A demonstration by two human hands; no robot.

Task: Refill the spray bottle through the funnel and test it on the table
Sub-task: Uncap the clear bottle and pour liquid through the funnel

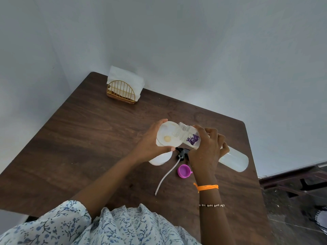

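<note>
A white funnel (pixel 168 134) sits in the mouth of a translucent spray bottle (pixel 160 159) that stands on the dark wooden table (pixel 85 138). My left hand (pixel 151 143) grips the funnel's rim and the bottle's top. My right hand (pixel 206 147) holds a clear water bottle (pixel 235 160) with a purple label, tipped so that its open neck (pixel 182 129) hangs over the funnel. The black spray head (pixel 181 153) with its long white dip tube (pixel 165 175) lies on the table between my hands. A purple cap (pixel 184 171) lies beside it.
A gold wire napkin holder (pixel 122 91) with white napkins stands at the table's far corner by the wall. The table's right edge drops to a dark floor (pixel 292 200). My blue floral sleeve fills the lower left.
</note>
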